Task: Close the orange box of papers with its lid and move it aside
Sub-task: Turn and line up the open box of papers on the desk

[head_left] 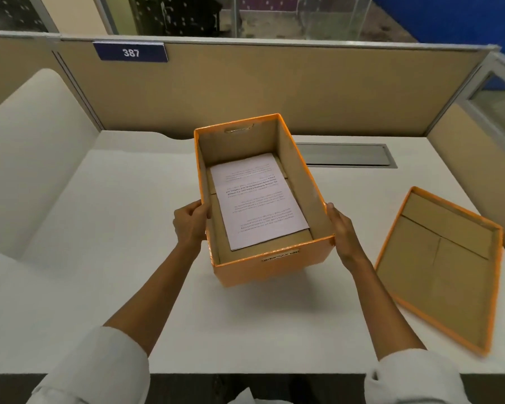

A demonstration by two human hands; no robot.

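An open orange box (274, 266) stands in the middle of the white desk, its brown inside showing. A stack of printed white papers (257, 199) lies flat on its bottom. My left hand (190, 223) grips the box's left wall near the front corner, fingers curled over the rim. Flat against the outside of the right wall, near the front corner, rests my right hand (343, 231). The orange lid (438, 269) lies upside down on the desk to the right of the box, apart from both hands.
The white desk (99, 228) is bounded by beige partition walls at the back and right, with a "387" plate (131, 52) on the back one. A grey cable hatch (347, 154) sits behind the box. The desk's front edge runs near my sleeves.
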